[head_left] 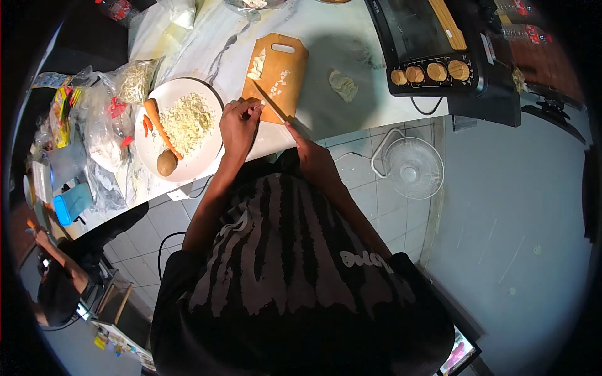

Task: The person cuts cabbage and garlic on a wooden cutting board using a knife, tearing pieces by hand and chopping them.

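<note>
My right hand (pixel 305 141) grips the handle of a kitchen knife (pixel 269 100), its blade lying diagonally over the wooden cutting board (pixel 291 66). At the board's near left edge, my left hand (pixel 239 123) has its fingers curled together beside the blade; what they hold, if anything, is hidden. Small pale chopped bits (pixel 279 83) lie mid-board, and larger pale leafy pieces (pixel 257 64) sit along its left side. Left of my left hand stands a white plate (pixel 149 164) with a heap of finely chopped pale vegetable (pixel 188 119), a carrot (pixel 157 122), red chillies (pixel 147 125) and a potato (pixel 167 163).
A black toaster oven (pixel 433 50) with wooden knobs stands at the right. A pale leaf (pixel 343 86) lies between it and the board. Plastic bags (pixel 103 138) and a blue container (pixel 73 204) crowd the left. Another person (pixel 63 276) is at lower left; a fan (pixel 411 169) stands on the floor.
</note>
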`<state>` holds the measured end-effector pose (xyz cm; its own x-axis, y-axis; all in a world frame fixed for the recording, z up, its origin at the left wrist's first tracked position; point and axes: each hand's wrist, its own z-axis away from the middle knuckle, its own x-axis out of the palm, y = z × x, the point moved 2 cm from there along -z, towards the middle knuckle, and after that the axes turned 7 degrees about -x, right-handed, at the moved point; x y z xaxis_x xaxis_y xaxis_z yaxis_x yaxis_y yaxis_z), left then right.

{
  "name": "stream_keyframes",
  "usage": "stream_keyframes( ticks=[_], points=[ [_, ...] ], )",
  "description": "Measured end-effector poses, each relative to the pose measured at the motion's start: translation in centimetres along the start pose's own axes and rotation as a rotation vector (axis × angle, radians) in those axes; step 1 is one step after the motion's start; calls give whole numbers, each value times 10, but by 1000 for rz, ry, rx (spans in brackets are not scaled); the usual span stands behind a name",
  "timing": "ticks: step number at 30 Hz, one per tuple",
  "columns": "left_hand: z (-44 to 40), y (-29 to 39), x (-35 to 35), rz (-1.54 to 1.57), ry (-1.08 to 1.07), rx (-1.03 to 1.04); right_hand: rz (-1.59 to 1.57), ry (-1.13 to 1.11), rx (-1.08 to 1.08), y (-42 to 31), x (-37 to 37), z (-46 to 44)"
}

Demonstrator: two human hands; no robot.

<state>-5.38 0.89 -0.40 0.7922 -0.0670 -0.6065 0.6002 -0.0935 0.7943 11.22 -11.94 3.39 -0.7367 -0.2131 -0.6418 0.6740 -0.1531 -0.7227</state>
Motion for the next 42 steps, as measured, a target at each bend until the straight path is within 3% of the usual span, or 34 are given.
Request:
stream_keyframes(
  ticks=[6,8,12,21,23,27,30,32,36,38,42],
  points=[
    [1,8,-1,-31,22,9,-38,94,-81,4,0,1],
    [1,8,-2,-29,7,22,-15,-22,12,5,-2,-1],
    [2,6,-2,-33,10,52,-41,38,-69,4,-3,-2],
    [-4,7,-3,-81,-58,-18,-32,-101,40,-1,-14,-7],
    [-6,5,-1,-77,-52,-16,44,-10,-54,2,-11,-6],
    [-7,13,-3,-104,-46,-24,198,-45,11,8,0,-13],
    [-8,17,-4,-187,-27,-5,201,105,-113,7,7,-13],
    [-9,17,-3,-174,-37,5,189,38,27,7,3,-12],
    [-13,20,1,-126,-14,102,97,13,25,12,-8,-13],
    [-18,20,7,-112,-4,140,-43,135,21,8,-17,-9],
    [-27,22,16,-93,-3,176,-34,339,-106,21,-23,-14]
  ],
)
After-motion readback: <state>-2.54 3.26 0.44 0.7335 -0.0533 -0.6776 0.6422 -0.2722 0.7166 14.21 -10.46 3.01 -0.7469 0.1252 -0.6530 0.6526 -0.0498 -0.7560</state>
